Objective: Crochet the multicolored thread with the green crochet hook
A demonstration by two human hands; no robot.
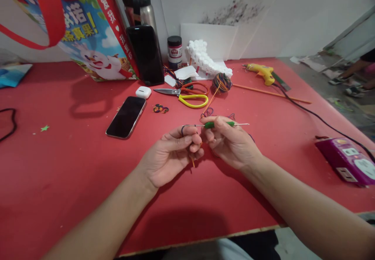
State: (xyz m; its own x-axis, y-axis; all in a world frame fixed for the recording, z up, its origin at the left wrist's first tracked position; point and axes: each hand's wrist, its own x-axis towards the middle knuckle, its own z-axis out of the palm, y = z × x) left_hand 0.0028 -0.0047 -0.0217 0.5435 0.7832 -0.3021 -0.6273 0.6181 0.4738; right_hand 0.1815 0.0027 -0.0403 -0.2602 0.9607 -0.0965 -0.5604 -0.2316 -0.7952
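My right hand point(234, 142) grips a crochet hook point(209, 125) by its green handle, with a thin metal end sticking out on each side. The left tip of the hook reaches the fingers of my left hand point(172, 154). Those fingers are pinched together on yarn point(192, 162); a dark strand loops around the index finger and a short orange end hangs below. Any stitches there are mostly hidden by the fingertips. A multicoloured yarn ball point(222, 83) lies beyond my hands, and its orange strand runs down to loose loops behind my right hand.
Scissors point(193, 100) with red and yellow handles lie past my hands. A phone point(126, 117), a white earphone case point(143, 92) and a small yarn piece point(160, 108) are to the left. Right stand a yellow glue gun point(260, 72), its cord, and a purple power socket point(345, 160).
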